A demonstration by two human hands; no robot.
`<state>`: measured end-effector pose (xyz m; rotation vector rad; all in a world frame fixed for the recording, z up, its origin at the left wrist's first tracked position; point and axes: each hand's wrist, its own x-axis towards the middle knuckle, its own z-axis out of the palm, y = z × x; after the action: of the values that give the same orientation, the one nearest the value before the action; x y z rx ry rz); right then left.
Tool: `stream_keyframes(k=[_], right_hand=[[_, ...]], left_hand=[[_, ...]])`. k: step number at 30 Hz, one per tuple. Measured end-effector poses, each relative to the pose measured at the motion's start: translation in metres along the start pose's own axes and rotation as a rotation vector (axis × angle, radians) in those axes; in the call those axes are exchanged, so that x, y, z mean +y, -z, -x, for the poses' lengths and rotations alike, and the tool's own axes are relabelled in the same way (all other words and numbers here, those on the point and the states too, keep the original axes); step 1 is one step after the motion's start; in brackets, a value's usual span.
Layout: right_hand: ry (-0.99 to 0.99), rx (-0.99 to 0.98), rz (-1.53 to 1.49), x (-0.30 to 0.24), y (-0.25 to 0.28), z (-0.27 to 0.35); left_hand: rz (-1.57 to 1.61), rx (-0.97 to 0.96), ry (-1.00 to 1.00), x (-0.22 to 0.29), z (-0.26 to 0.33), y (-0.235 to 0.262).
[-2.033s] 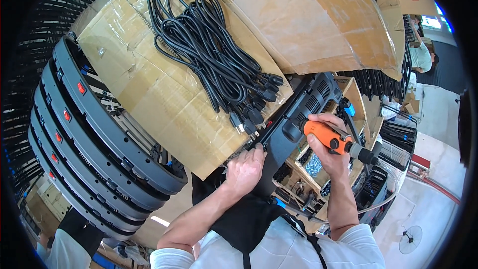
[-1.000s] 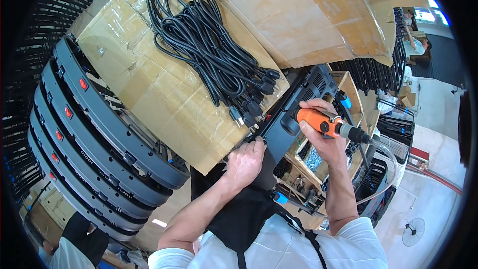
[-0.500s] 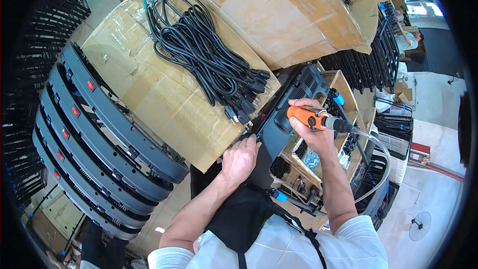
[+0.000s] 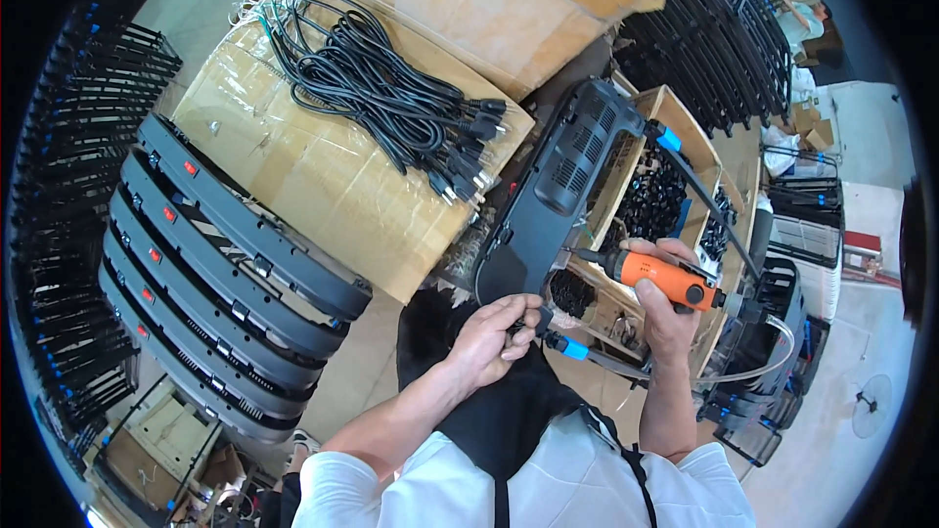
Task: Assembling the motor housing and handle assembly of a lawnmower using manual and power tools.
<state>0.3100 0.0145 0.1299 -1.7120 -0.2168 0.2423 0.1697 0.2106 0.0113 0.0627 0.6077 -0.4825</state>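
fingers of the right hand (image 4: 675, 318) are seen wrapped fully around an orange power screwdriver (image 4: 657, 276), its dark bit end brought to the lower right edge of a black plastic housing panel (image 4: 553, 196), while the left hand (image 4: 489, 337) is pinched closed on that panel's lower corner, thumb and fingertips gripping the rim beside a small blue-tipped part (image 4: 567, 345). the panel is held above a wooden parts tray (image 4: 675, 112) filled with small black pieces, just in front of the person's chest. the driving is judged best done with the bit kept square to the panel face, the tool steadied before it is triggered, and the corner held firmly so the panel is not twisted. the panel's long axis is seen running from the lower left near the left hand up and to the right, its vented end pointed away from the person toward the cardboard box (image 4: 323, 166); the screwdriver lies roughly across that axis, tip to the left. a bundle of black power cords (image 4: 381, 98) is laid on the box, and curved black panels (image 4: 225, 264) are stacked well to the left.
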Motion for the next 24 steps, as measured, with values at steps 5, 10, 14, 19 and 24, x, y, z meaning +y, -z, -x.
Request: stream_keyframes(k=[5, 10, 14, 19, 24], right_hand=[[-0.024, 0.056, -0.125, 0.008, 0.037, 0.062], [0.047, 0.047, -0.167, 0.025, 0.074, 0.113], [0.028, 0.046, -0.191, 0.035, 0.096, 0.154], [-0.001, 0.009, -0.212, 0.039, 0.11, 0.189], [0.06, -0.013, -0.199, 0.052, 0.116, 0.208]], left_hand=[[-0.104, -0.017, -0.001, -0.044, -0.012, -0.007], [-0.205, -0.036, 0.022, -0.089, -0.011, -0.008], [-0.219, 0.005, -0.035, -0.132, -0.01, 0.002], [-0.328, 0.08, -0.077, -0.175, -0.002, 0.024], [-0.371, 0.203, -0.168, -0.19, 0.005, 0.025]])
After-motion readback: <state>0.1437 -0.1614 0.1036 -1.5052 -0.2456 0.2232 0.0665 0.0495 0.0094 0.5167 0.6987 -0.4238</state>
